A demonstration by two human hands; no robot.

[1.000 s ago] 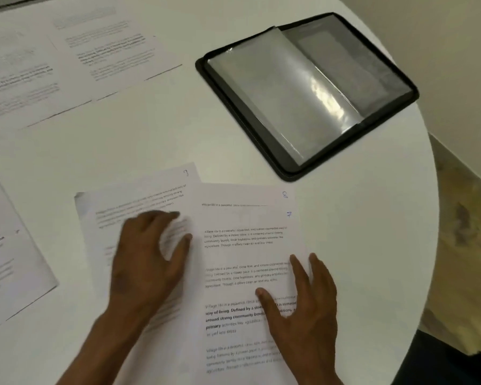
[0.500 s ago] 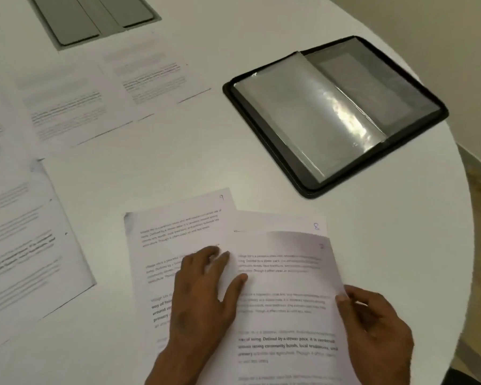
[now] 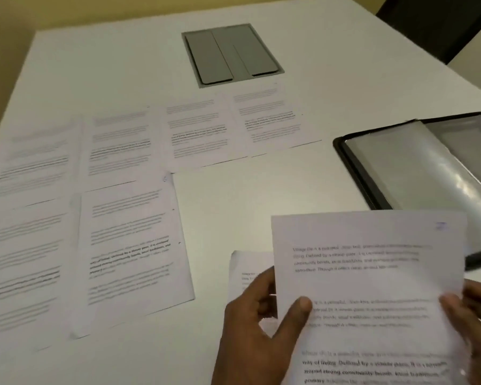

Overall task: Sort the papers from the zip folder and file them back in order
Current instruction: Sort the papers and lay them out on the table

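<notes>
I hold one printed sheet (image 3: 370, 284) lifted off the table at the lower right, a blue handwritten number in its top right corner. My left hand (image 3: 258, 326) grips its left edge, thumb on the front. My right hand (image 3: 472, 309) pinches its right edge. Under it another sheet (image 3: 247, 270) lies flat, mostly hidden. The black zip folder (image 3: 417, 162) lies open at the right with clear plastic sleeves showing. Several printed pages are laid out in two rows on the left, among them one page (image 3: 134, 245) closest to me.
The white table (image 3: 247, 195) has a grey recessed cable hatch (image 3: 231, 54) at the back centre. The folder's lower part is hidden behind the held sheet. Bare tabletop lies between the page rows and the folder.
The top sheet has been lifted off the pile into both hands. My view has swung up and left, bringing the rows of laid-out pages and the hatch into sight.
</notes>
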